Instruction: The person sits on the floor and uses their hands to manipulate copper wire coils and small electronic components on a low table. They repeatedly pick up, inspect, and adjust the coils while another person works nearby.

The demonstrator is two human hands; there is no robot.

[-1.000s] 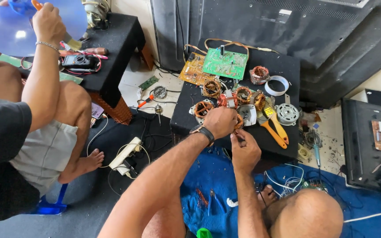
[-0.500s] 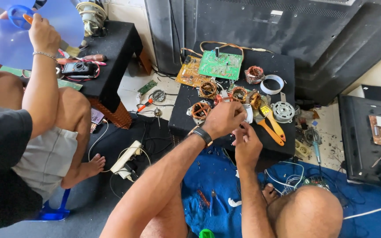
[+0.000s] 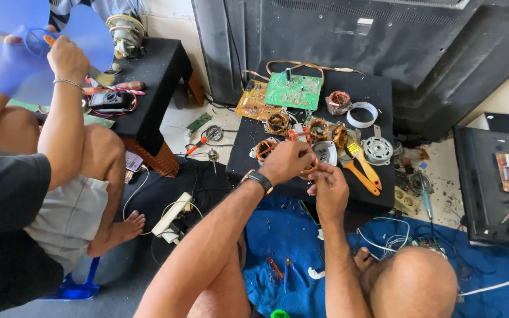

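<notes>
My left hand (image 3: 287, 162), with a dark watch on its wrist, grips a small copper-wound coil (image 3: 311, 167) over the front of a black table (image 3: 366, 88). My right hand (image 3: 329, 189) is just below it, its fingertips pinched on the same coil's lower edge. More copper coils (image 3: 277, 123) lie on the table behind my hands, next to a green circuit board (image 3: 293, 90) and a brown circuit board (image 3: 253, 101). Yellow-handled pliers (image 3: 365, 172) lie to the right of my hands.
A co-worker sits at left, one hand (image 3: 66, 57) holding a blue fan blade (image 3: 10, 65) with a screwdriver at its hub. Nearby are a meter (image 3: 110, 101), a white power strip (image 3: 172, 217), a metal motor cover (image 3: 378, 150), a tape ring (image 3: 362, 115) and a blue cloth (image 3: 287, 241).
The co-worker's hand and the fan blade have come down and to the right. My hands stay together on the coil, barely shifted.
</notes>
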